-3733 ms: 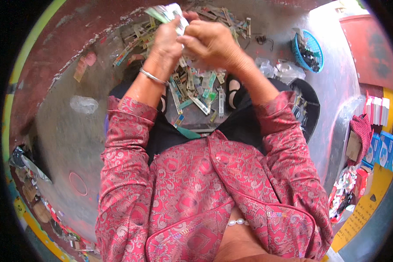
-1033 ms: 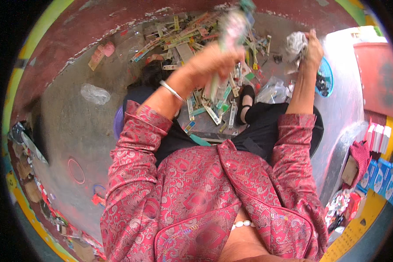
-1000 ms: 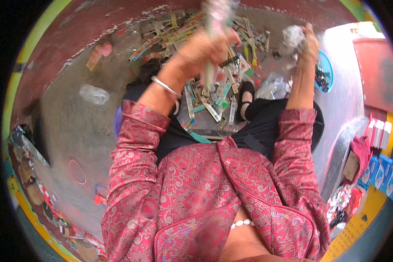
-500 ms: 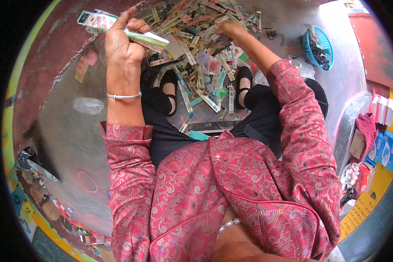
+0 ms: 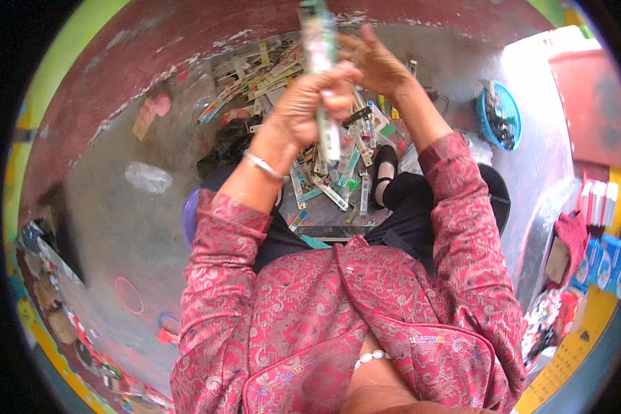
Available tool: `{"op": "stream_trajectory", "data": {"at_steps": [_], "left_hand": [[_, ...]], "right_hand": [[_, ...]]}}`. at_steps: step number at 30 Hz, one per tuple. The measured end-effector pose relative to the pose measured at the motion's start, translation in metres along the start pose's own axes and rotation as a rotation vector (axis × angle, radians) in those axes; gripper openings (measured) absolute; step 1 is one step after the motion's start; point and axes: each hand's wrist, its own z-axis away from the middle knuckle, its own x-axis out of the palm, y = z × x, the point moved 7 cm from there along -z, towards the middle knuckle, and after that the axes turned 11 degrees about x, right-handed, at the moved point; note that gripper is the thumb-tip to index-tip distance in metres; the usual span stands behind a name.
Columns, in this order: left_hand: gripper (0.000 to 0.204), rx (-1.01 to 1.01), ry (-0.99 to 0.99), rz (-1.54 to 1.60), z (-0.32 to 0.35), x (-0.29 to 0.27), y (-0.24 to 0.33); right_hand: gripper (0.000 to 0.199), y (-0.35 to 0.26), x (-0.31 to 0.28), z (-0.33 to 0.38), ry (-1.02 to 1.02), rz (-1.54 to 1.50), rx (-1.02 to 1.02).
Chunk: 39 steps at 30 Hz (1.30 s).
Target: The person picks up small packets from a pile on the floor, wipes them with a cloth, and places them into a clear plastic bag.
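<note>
My left hand [image 5: 310, 103] is closed around a stack of long, slim packets [image 5: 317, 38], held upright and smeared by motion. They look like flat plastic sleeves in white and green. Just to their right, my right hand [image 5: 381, 67] is raised with its thumb and fingers spread. Its fingertips pass partly behind the packets, and I see nothing held in it. Below both hands lies a heap of similar slim packets [image 5: 334, 196] on the floor between my feet, partly covered by my left hand and forearm.
A blue plastic basket [image 5: 508, 114] with dark things in it stands at the right. A crumpled clear bag [image 5: 148, 178] lies on the floor at the left. Red and white boxes [image 5: 595, 201] and blue packages [image 5: 604, 262] sit at the far right. A maroon wall base [image 5: 207, 34] runs along the back.
My left hand has swung right with the packets, turning them from nearly level to upright. My right hand has lifted off the heap and spread its fingers; the greyish thing at it is gone from it.
</note>
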Motion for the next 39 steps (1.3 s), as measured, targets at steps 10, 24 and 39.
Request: {"op": "stream_trajectory", "data": {"at_steps": [10,24,39], "left_hand": [[0.021,-0.152,-0.215,0.023,0.003,0.038,-0.084],[0.022,0.307,0.016,-0.336,-0.013,-0.010,-0.011],[0.025,0.545,0.097,-0.551,-0.041,0.013,0.031]], "right_hand": [[0.037,-0.054,0.057,0.084,0.047,0.013,-0.326],[0.064,-0.058,0.053,0.077,0.378,0.112,-0.422],[0.030,-0.063,0.089,0.071,0.046,0.911,-0.461]]}}
